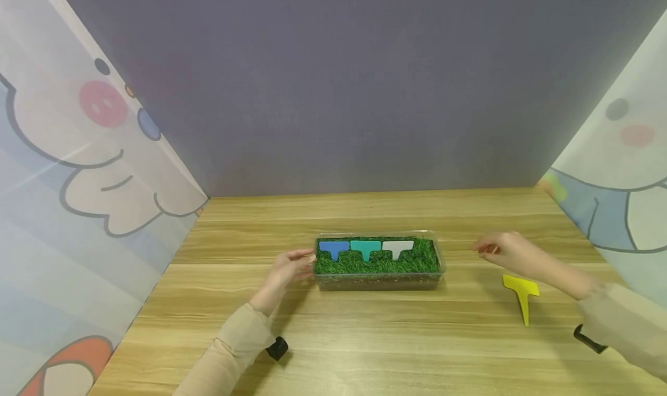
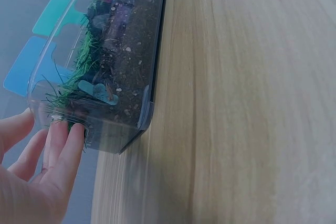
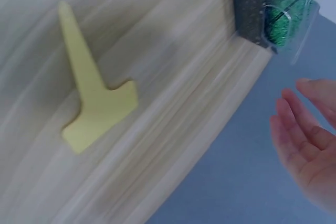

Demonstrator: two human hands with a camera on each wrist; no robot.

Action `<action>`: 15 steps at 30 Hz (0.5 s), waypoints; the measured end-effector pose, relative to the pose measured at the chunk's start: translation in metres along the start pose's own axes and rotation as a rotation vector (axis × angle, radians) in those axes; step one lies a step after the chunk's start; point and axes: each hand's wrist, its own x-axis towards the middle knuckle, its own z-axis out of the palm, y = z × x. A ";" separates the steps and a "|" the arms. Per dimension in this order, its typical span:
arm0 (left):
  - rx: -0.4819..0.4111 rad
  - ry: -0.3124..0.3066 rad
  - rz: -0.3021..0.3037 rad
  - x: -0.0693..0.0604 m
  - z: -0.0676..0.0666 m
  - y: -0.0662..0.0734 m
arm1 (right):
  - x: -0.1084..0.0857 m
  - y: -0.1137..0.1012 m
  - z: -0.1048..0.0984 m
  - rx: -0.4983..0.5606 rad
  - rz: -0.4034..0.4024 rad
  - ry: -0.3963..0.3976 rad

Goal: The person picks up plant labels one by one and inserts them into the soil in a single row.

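Note:
A clear plastic box [image 1: 377, 283] of soil and green grass [image 1: 422, 261] stands mid-table. Along its back, a blue plant label [image 1: 334, 247], a teal plant label [image 1: 366, 246] and a white plant label [image 1: 398, 246] stand in a row. My left hand [image 1: 285, 268] touches the box's left end, with fairly straight fingers against the clear wall in the left wrist view. To the right of the box, my right hand [image 1: 506, 251] hovers with nothing in it, its fingers loosely bent. Below that hand a yellow T-shaped plant label [image 3: 97, 95] lies flat on the wood.
The wooden table [image 1: 365, 338] ends at a plain grey wall [image 1: 365, 95] behind. Cartoon-printed panels [image 1: 41, 170] flank both sides. Through the box's wall, a small pale blue piece [image 2: 98, 92] shows in the soil.

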 end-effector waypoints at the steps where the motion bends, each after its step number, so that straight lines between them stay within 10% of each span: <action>1: -0.001 0.000 0.001 0.000 0.000 0.000 | -0.002 0.002 0.000 -0.008 0.004 -0.003; 15: 0.008 0.005 -0.001 0.000 0.000 0.001 | -0.030 0.030 0.005 0.002 0.024 -0.110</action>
